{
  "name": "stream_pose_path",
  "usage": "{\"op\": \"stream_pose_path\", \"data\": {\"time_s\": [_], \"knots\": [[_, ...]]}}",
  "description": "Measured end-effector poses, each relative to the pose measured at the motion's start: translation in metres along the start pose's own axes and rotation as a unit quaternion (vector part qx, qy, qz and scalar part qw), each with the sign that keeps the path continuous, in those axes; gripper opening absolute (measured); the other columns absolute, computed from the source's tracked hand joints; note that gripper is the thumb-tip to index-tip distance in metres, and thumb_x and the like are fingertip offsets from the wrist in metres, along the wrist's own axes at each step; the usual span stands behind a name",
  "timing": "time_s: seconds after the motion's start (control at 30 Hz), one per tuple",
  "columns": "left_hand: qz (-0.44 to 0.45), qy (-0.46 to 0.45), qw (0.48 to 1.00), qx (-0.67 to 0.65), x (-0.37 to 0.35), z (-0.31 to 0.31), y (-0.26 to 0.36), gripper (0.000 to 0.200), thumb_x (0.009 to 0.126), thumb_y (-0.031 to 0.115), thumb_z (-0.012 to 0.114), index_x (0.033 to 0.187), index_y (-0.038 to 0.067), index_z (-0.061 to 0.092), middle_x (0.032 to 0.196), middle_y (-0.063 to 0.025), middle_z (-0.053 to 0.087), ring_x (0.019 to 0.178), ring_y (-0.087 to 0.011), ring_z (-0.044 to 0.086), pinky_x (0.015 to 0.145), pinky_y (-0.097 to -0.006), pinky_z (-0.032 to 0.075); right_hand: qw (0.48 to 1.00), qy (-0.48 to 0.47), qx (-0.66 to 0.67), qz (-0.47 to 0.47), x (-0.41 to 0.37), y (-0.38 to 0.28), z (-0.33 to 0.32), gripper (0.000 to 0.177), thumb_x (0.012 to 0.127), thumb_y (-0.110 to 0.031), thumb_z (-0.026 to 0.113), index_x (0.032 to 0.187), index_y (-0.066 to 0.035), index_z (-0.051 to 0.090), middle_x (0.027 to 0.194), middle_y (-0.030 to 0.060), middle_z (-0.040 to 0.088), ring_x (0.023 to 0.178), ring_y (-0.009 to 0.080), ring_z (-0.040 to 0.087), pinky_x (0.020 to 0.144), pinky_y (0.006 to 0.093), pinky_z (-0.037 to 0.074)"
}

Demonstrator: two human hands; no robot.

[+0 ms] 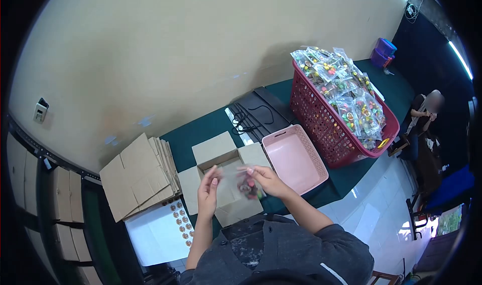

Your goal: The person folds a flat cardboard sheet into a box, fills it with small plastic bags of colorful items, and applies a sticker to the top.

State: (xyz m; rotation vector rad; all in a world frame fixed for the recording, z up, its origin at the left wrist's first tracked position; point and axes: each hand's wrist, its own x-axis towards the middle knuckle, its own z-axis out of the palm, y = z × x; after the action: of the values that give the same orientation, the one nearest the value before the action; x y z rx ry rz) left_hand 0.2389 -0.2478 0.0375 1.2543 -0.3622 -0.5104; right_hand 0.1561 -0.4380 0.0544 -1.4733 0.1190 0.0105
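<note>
A small clear plastic bag (250,188) with dark, red and green pieces inside hangs between my hands, above the open cardboard box (228,212). My right hand (266,180) pinches its upper edge. My left hand (208,190) is closed at the other end of that edge, its fingertips a little blurred. The bag's contents are smeared by motion, so their exact kind does not show. Below, the box has its flaps folded outward, and much of its inside is hidden by my hands and the bag.
To the right of the box lies a pink plastic basket (293,159). Behind it a large dark red basket (321,119) is heaped with filled bags. Flattened cardboard (135,172) and a white sheet with round stickers (155,235) lie left. A seated person (424,114) is far right.
</note>
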Motion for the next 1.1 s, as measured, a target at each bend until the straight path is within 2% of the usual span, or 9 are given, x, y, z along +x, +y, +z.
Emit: {"op": "stream_pose_path", "data": {"time_s": [0.07, 0.13, 0.27, 0.4, 0.47, 0.57, 0.7, 1.0, 1.1], "knots": [[0.104, 0.028, 0.992, 0.069, 0.005, -0.003, -0.005, 0.039, 0.093, 0.022, 0.051, 0.124, 0.0, 0.048, 0.119, -0.0116, 0.055, 0.11, -0.0183, 0.051, 0.098, -0.0324, 0.037, 0.999, 0.027, -0.017, 0.002, 0.001, -0.004, 0.006, 0.036, 0.098, -0.026, 0.039, 0.12, -0.004, 0.057, 0.099, 0.0071, 0.063, 0.087, 0.0165, 0.056, 0.086, 0.0313, 0.042], [0.096, -0.027, 0.991, 0.087, 0.003, 0.0, -0.009, 0.047, 0.092, 0.022, 0.054, 0.13, 0.0, 0.041, 0.124, -0.0129, 0.051, 0.113, -0.0202, 0.05, 0.099, -0.0329, 0.036, 0.929, 0.108, -0.237, -0.262, 0.006, -0.003, 0.022, 0.036, 0.097, -0.026, 0.04, 0.12, -0.004, 0.057, 0.099, 0.0109, 0.058, 0.089, 0.0193, 0.051, 0.085, 0.0317, 0.04], [0.119, 0.02, 0.993, 0.005, -0.01, 0.035, -0.006, 0.043, 0.089, 0.026, 0.059, 0.122, 0.0, 0.05, 0.117, -0.0107, 0.056, 0.107, -0.0184, 0.053, 0.099, -0.0327, 0.036, 0.91, 0.115, -0.274, -0.29, 0.009, 0.0, 0.037, 0.034, 0.091, -0.029, 0.051, 0.114, -0.005, 0.06, 0.116, 0.0141, 0.047, 0.107, 0.0278, 0.045, 0.09, 0.0366, 0.037], [0.038, 0.065, 0.997, 0.012, -0.014, 0.025, -0.011, 0.031, 0.089, 0.026, 0.06, 0.11, 0.003, 0.062, 0.107, -0.0113, 0.064, 0.097, -0.0143, 0.059, 0.066, -0.0191, 0.047, 0.904, 0.287, -0.224, -0.225, 0.02, -0.003, 0.046, 0.03, 0.081, -0.03, 0.065, 0.099, -0.005, 0.063, 0.125, 0.0145, 0.043, 0.114, 0.0267, 0.043, 0.09, 0.0379, 0.037], [0.03, 0.079, 0.992, 0.089, -0.015, 0.02, -0.016, 0.032, 0.089, 0.027, 0.059, 0.111, 0.003, 0.062, 0.107, -0.0111, 0.064, 0.097, -0.0157, 0.06, 0.064, -0.0194, 0.047, 0.939, 0.158, -0.176, -0.251, 0.024, 0.011, 0.034, 0.023, 0.08, -0.024, 0.067, 0.09, -0.004, 0.066, 0.116, 0.014, 0.053, 0.108, 0.0236, 0.049, 0.089, 0.0366, 0.039], [0.053, 0.067, 0.991, 0.105, -0.014, 0.016, -0.013, 0.037, 0.093, 0.029, 0.051, 0.112, -0.001, 0.06, 0.108, -0.0137, 0.063, 0.098, -0.0196, 0.06, 0.075, -0.0241, 0.047, 0.968, 0.133, -0.11, -0.18, 0.023, -0.003, 0.04, 0.019, 0.086, -0.017, 0.06, 0.083, 0.0, 0.068, 0.08, 0.0063, 0.063, 0.089, 0.018, 0.056, 0.085, 0.0311, 0.039], [0.023, -0.031, 0.999, -0.011, -0.009, 0.011, -0.003, 0.047, 0.097, 0.034, 0.038, 0.116, -0.005, 0.056, 0.111, -0.0184, 0.061, 0.108, -0.0225, 0.056, 0.091, -0.0331, 0.042, 0.988, 0.083, -0.048, -0.119, 0.026, 0.013, 0.024, 0.026, 0.092, -0.02, 0.054, 0.088, 0.002, 0.066, 0.074, 0.0042, 0.055, 0.081, 0.0096, 0.049, 0.074, 0.0252, 0.038], [-0.015, 0.017, 0.998, 0.058, 0.013, -0.032, -0.013, 0.044, 0.095, 0.033, 0.04, 0.129, 0.006, 0.046, 0.129, -0.0088, 0.049, 0.118, -0.0211, 0.047, 0.103, -0.0381, 0.03, 0.977, 0.194, -0.067, -0.063, 0.026, -0.001, 0.023, 0.031, 0.095, -0.022, 0.046, 0.103, 0.003, 0.063, 0.096, 0.0125, 0.065, 0.091, 0.0184, 0.06, 0.077, 0.0336, 0.047], [0.023, 0.019, 0.999, 0.021, 0.007, -0.002, -0.014, 0.042, 0.092, 0.028, 0.049, 0.127, 0.005, 0.047, 0.125, -0.0105, 0.051, 0.12, -0.0214, 0.044, 0.103, -0.0365, 0.031, 0.922, 0.132, -0.276, -0.235, 0.031, 0.012, 0.031, 0.027, 0.091, -0.017, 0.05, 0.112, -0.003, 0.061, 0.097, 0.0149, 0.059, 0.094, 0.0316, 0.058, 0.084, 0.0365, 0.045]]}}
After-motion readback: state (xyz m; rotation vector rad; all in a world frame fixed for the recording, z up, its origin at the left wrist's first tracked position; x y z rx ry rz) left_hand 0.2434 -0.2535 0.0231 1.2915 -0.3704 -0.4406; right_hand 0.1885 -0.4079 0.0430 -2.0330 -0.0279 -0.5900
